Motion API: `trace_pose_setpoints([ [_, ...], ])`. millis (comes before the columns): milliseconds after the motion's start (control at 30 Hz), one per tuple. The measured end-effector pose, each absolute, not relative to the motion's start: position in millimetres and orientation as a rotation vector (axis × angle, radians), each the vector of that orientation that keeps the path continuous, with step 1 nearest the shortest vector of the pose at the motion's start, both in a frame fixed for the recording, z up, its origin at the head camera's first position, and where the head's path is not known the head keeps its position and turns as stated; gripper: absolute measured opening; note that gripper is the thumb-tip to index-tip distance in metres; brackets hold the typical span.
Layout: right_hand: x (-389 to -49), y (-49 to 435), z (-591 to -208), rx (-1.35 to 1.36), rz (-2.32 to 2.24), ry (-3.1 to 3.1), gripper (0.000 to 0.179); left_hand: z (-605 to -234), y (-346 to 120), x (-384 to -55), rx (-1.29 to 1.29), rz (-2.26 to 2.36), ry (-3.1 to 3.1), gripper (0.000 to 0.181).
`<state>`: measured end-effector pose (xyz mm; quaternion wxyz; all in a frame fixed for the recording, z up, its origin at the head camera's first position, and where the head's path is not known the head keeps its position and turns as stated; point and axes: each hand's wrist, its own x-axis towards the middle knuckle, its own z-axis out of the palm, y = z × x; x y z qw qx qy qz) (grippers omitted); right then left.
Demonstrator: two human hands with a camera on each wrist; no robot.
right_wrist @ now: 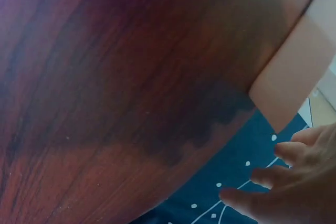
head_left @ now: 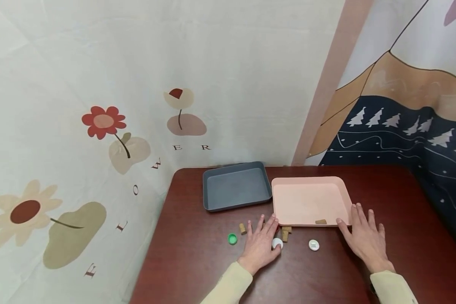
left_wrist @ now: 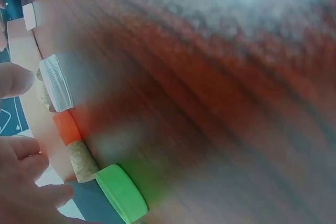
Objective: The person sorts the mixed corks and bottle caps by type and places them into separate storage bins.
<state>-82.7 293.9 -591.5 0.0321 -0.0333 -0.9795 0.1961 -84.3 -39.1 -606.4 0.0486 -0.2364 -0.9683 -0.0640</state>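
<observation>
Fingers spread, my left hand (head_left: 259, 244) is over the small things before the pink tray (head_left: 309, 198), its fingertips near the tray's front left corner. By its thumb lies a white bottle cap (head_left: 277, 243); a red cap (head_left: 277, 229) is partly hidden behind the fingers. Left of that hand are a cork (head_left: 242, 229) and a green bottle cap (head_left: 232, 239), whose ribbed side shows in the left wrist view. More corks (head_left: 285, 234) lie against the tray's front edge. My right hand (head_left: 366, 240) has its fingers extended at the tray's front right corner, holding nothing.
A dark grey tray (head_left: 237, 185) stands left of the pink one, close beside it. One cork (head_left: 321, 221) is inside the pink tray at its front edge. Another white cap (head_left: 313, 245) lies on the brown table (head_left: 308, 278) between the hands. A printed cloth (head_left: 243, 76) hangs behind.
</observation>
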Motion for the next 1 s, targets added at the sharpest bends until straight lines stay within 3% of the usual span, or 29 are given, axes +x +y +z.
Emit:
trace_pose_setpoints([
  [533, -83.7, 294.6, -600.6, -0.117, 0.620, -3.068, 0.094, -601.9, -45.5, -78.5, -0.688, -0.285, -2.958, 0.076],
  [1000, -83.8, 294.4, -601.8, -0.132, 0.643, -3.079, 0.094, -586.7, -109.3, -80.8, -0.395, -0.553, -2.832, 0.069],
])
